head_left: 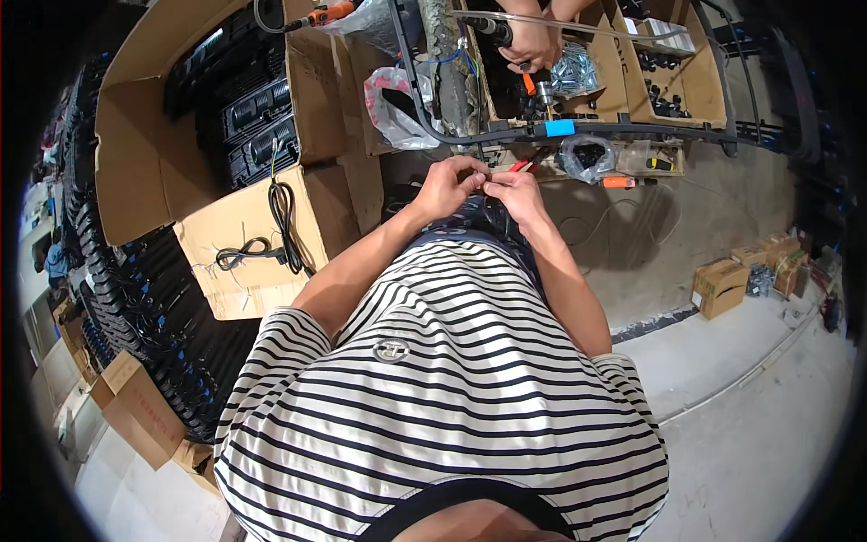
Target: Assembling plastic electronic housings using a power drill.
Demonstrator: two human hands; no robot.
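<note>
In front of my belly, my left hand (442, 190) and my right hand (518, 193) meet fingertip to fingertip. Thumbs and fingers of both are pinched. Whatever sits between them is too small to make out. Just beyond my fingers runs a long black frame bar (506, 135) with a bright blue piece (560, 128) around it. Red-handled pliers (522, 165) lie close to my right fingertips. Across from me another person's hands (533, 43) work over a carton compartment of silver screws (573, 70), near an orange-and-metal tool (538, 88).
At left, an open carton (135, 135) holds black moulded parts (257, 113); a coiled black cable (283, 217) hangs over its flap. A plastic bag (397, 108) lies beyond my left hand. An orange-handled tool (619, 182) is at right. Small cartons (720, 287) stand on the floor.
</note>
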